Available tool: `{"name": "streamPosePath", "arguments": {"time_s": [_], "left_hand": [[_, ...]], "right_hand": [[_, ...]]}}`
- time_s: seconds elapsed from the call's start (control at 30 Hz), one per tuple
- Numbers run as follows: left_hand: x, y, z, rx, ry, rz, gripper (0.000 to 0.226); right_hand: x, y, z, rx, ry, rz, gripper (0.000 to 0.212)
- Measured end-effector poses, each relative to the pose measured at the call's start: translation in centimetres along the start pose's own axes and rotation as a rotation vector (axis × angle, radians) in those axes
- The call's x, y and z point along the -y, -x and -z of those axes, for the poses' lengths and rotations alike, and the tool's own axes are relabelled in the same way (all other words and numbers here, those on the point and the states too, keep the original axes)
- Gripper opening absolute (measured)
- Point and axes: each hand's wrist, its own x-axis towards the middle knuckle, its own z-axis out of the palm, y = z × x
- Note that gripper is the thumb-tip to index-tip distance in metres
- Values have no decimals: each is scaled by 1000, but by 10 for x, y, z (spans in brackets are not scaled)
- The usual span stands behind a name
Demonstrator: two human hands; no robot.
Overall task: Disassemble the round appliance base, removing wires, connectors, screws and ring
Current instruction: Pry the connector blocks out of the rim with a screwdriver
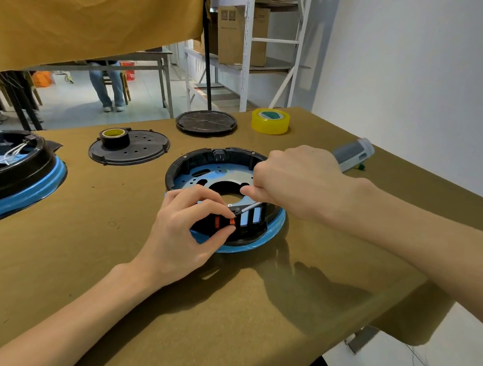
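Black plastic and blue trim mark the round base (222,187), which sits on the brown surface (138,276) straight in front of the person. The step in hand looks like freeing a wire and its connector at the near wall of the base. The left hand (183,236) pinches a small black piece with orange tabs (232,221) between thumb and curled fingers (203,201), right against that near wall. The right hand (290,181) is curled round a thin white wire or rod (251,207); which of the two it is I cannot tell. Its tip meets the black piece just beside the left fingertips.

Inside the base the metal plate with its cut-outs is mostly bare, so much of the wiring seems already out. I judge the next move calls for a steady hold on the connector while the white strand is drawn or levered free, without tipping the base.

Left of the base lie a flat black cover (129,151) carrying a dark tape roll (114,136), and further left a second base (11,168) with white wires in it. Beyond the base lie another black disc (206,122) and a yellow tape roll (270,121). Right of it, behind the right hand, lies a grey-and-white tool (354,153). Nothing blocks the work but the hands themselves, which hide the joint.
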Motion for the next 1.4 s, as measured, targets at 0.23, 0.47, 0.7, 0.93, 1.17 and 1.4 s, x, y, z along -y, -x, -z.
{"name": "streamPosePath", "arguments": {"time_s": [0.23, 0.47, 0.7, 0.93, 1.17, 1.4], "left_hand": [[0, -1, 0, -30, -4, -1, 31], [-3, -2, 1, -45, 0, -6, 29], [-4, -2, 3, -42, -2, -7, 28], [-1, -1, 0, -62, -7, -31, 22], [2, 1, -1, -62, -9, -52, 23], [2, 0, -2, -42, -12, -35, 23]], "right_hand": [[17, -7, 26, -31, 242, 182, 55], [34, -21, 41, -14, 447, 295, 24], [-7, -51, 26, 18, 247, 459, 60], [-18, -18, -1, -141, 112, 296, 66], [-19, 35, -48, -45, -256, 62, 76], [3, 57, -76, -112, -416, 33, 50]]}}
